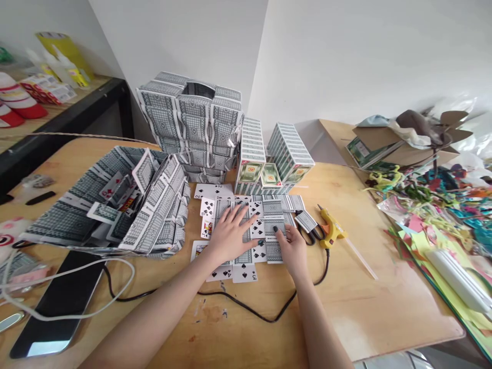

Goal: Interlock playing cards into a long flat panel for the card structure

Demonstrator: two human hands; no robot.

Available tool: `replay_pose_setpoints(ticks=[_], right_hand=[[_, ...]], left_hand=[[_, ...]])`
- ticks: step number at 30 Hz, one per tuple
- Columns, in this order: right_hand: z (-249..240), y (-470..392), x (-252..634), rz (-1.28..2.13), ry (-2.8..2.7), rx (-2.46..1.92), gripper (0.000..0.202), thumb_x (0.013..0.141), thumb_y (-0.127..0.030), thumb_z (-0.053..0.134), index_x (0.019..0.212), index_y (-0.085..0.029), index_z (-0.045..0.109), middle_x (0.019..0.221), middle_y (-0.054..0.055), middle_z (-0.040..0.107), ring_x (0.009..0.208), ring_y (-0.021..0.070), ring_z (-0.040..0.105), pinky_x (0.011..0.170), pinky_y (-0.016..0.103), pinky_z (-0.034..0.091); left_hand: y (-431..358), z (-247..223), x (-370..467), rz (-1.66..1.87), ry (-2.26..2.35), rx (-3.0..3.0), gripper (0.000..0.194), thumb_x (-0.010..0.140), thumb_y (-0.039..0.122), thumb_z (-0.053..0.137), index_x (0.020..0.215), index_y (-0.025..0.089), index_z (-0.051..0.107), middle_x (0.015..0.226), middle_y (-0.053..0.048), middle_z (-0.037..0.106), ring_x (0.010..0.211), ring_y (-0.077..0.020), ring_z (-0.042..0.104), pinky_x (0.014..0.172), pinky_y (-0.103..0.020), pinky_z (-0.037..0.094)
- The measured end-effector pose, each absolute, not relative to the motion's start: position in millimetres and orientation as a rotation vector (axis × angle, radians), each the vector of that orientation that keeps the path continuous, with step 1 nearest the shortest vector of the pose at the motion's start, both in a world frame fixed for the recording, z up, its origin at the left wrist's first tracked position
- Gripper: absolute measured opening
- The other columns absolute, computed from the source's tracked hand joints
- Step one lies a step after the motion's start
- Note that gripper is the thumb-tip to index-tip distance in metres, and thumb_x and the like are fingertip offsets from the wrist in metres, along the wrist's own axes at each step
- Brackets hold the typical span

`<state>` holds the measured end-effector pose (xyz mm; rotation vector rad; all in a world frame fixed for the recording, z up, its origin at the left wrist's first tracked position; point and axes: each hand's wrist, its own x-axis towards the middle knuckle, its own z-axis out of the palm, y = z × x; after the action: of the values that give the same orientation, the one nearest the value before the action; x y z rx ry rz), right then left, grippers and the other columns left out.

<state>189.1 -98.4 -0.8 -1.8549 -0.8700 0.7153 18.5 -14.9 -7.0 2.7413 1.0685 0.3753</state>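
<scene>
My left hand [231, 233] lies with spread fingers on overlapping playing cards, some face down, others face up. Just to its right, my right hand [291, 248] rests at the right part of the layout, fingers apart and bent, touching a face-down card [273, 228]. Spade cards [245, 273] show along the lower edge. Behind stand green-and-white card boxes [251, 154] and a large structure of folded cards [192, 118]. An open container of cards [154, 215] stands at the left with loose cards inside.
A yellow glue gun [330, 230] with a clear stick lies right of the cards, near black scissors [313, 233]. Its black cord [265, 319] crosses in front. A phone [57, 305] and white cable lie left. Colourful scraps [426, 230] fill the right side.
</scene>
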Motion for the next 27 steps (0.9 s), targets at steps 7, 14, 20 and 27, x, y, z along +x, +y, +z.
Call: replay_pose_setpoints(ticks=[7,14,20,27], right_hand=[[-0.6,-91.2,193.3,0.719,-0.886,-1.783,0.028,0.073,-0.046,0.057,0.078,-0.018,0.055,0.072,0.003,0.061,0.064,0.0167,0.055,0.058,0.026,0.043],[-6.1,-95.6,203.0,0.654,-0.869,-1.804,0.036,0.073,-0.053,0.055,0.079,-0.019,0.050,0.060,-0.002,0.052,0.051,0.0115,0.043,0.046,0.023,0.033],[-5.2,-104.2,198.9,0.743,-0.820,-1.789,0.037,0.073,-0.054,0.055,0.083,-0.018,0.051,0.056,-0.003,0.047,0.049,0.0113,0.041,0.044,0.022,0.031],[-3.3,-110.8,196.4,0.766,-0.703,-1.741,0.033,0.071,-0.050,0.059,0.082,-0.020,0.050,0.052,-0.006,0.041,0.044,0.0094,0.034,0.041,0.021,0.025]], left_hand=[[-15.1,-5.8,19.1,0.367,1.074,2.733,0.067,0.080,0.064,0.034,0.138,0.031,0.027,0.147,0.000,0.021,0.135,-0.0276,0.014,0.109,-0.047,0.014],[-13.9,-6.9,18.8,0.347,1.067,2.732,0.067,0.080,0.064,0.035,0.138,0.032,0.025,0.147,0.000,0.020,0.135,-0.0271,0.013,0.109,-0.047,0.014],[-13.9,-6.1,18.7,0.344,1.078,2.736,0.067,0.080,0.065,0.033,0.138,0.031,0.026,0.147,0.001,0.020,0.135,-0.0270,0.013,0.109,-0.046,0.015],[-13.7,-5.7,19.4,0.307,1.074,2.731,0.067,0.081,0.066,0.028,0.139,0.032,0.023,0.148,0.001,0.017,0.135,-0.0270,0.012,0.109,-0.047,0.016]])
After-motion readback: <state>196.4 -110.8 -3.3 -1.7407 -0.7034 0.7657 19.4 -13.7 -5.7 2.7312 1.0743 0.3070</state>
